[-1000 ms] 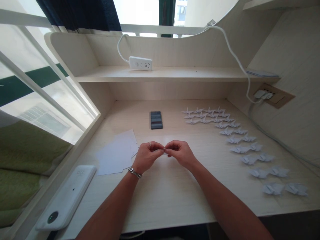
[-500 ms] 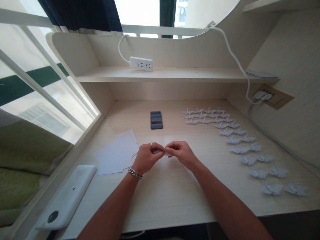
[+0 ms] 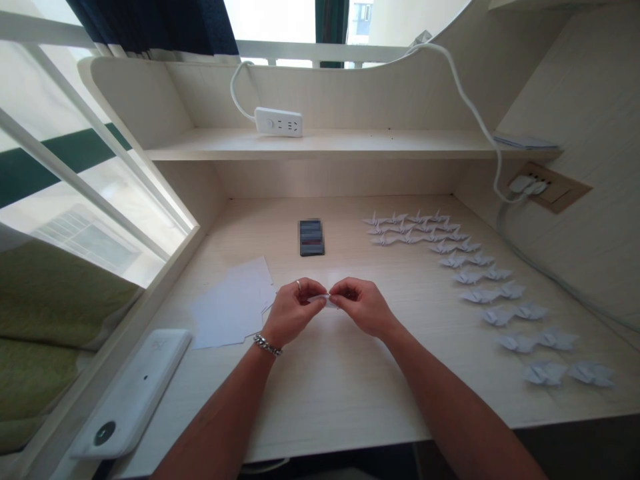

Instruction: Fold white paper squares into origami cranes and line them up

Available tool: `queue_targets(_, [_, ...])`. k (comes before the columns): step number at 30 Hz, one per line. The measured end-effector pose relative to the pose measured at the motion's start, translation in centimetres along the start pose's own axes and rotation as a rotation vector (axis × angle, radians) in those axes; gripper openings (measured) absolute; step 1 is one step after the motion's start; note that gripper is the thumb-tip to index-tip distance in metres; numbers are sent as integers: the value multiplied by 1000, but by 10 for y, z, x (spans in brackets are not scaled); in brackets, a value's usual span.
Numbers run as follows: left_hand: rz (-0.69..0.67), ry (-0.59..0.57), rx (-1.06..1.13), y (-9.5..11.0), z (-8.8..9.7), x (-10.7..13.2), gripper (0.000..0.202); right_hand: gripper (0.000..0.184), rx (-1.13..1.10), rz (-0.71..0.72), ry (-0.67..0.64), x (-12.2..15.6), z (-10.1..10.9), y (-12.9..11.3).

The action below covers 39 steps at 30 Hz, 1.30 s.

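Between my fingertips is a small piece of folded white paper (image 3: 329,303), mostly covered by the fingers. My left hand (image 3: 295,310), with a ring and a chain bracelet, pinches its left part. My right hand (image 3: 364,307) pinches it from the right, thumb and forefinger meeting the left fingertips. Both hands are just above the desk. To the left of my left hand lie overlapping sheets of white paper (image 3: 230,307). On the right side stand several rows of folded white paper cranes (image 3: 493,294).
A dark phone-like object (image 3: 311,237), blurred, lies beyond my hands. A white device with a round dial (image 3: 135,393) rests at the desk's left edge. On the shelf (image 3: 350,143) sits a power strip (image 3: 279,123). A white cable (image 3: 467,100) runs down to the wall socket (image 3: 550,187).
My fingers have shifted slightly on the folded paper, and a bit more of its white surface shows between them. The whole view has moved a little. The cranes and sheets stay in place.
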<state>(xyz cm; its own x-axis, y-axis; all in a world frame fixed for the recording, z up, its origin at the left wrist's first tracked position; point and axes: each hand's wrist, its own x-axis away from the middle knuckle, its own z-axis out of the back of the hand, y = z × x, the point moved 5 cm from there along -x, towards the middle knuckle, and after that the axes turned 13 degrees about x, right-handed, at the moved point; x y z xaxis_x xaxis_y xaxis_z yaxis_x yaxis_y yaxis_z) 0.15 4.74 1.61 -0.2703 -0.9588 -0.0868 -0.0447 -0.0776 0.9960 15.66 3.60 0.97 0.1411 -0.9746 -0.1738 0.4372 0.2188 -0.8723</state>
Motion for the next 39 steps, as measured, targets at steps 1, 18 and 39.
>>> queue_targets(1, [-6, -7, 2, 0, 0, 0, 16, 9, 4, 8, 13, 0, 0, -1])
queue_targets(18, [-56, 0, 25, -4, 1, -2, 15, 2, 2, 99, 118, 3, -2, -9])
queue_targets(39, [-99, 95, -107, -10, 4, -2, 9, 12, 175, 20, -52, 0, -5, -5])
